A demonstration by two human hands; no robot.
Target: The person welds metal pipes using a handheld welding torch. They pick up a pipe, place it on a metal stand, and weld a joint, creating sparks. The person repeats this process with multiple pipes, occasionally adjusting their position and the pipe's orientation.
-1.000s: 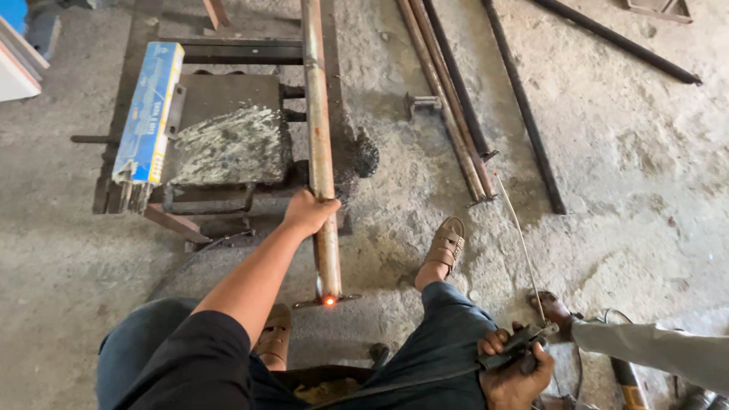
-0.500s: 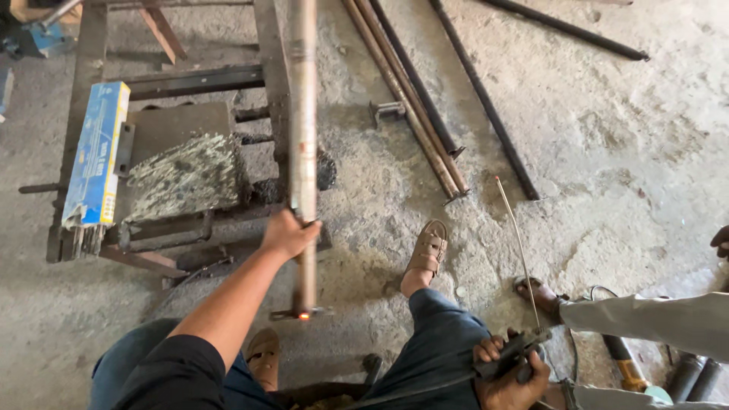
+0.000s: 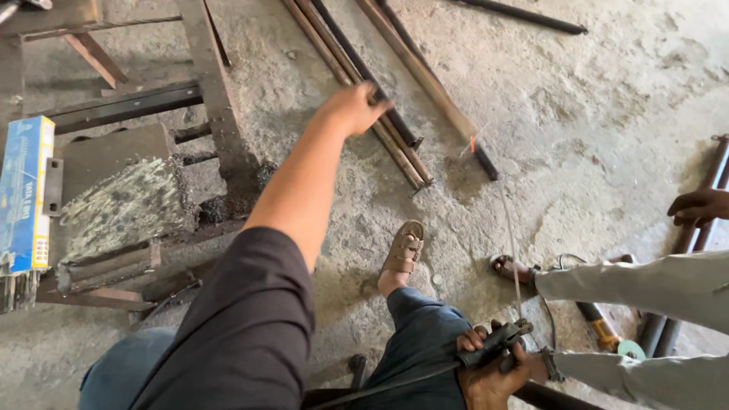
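Dark short sleeve (image 3: 243, 319) on left arm, bare forearm; blue jeans (image 3: 421, 334); brown strapped sandal (image 3: 402, 250) on foot

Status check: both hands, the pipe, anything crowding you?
Left hand out on the brown pipe, among floor rods. Right hand grips electrode holder at the knee, rod tip glowing near pipe. Co-worker's foot and hand close on the right.

Left hand (image 3: 351, 108) on pipes (image 3: 395, 144); metal frame (image 3: 216, 99) left; right hand (image 3: 490, 372) near, holding electrode holder (image 3: 497, 343).
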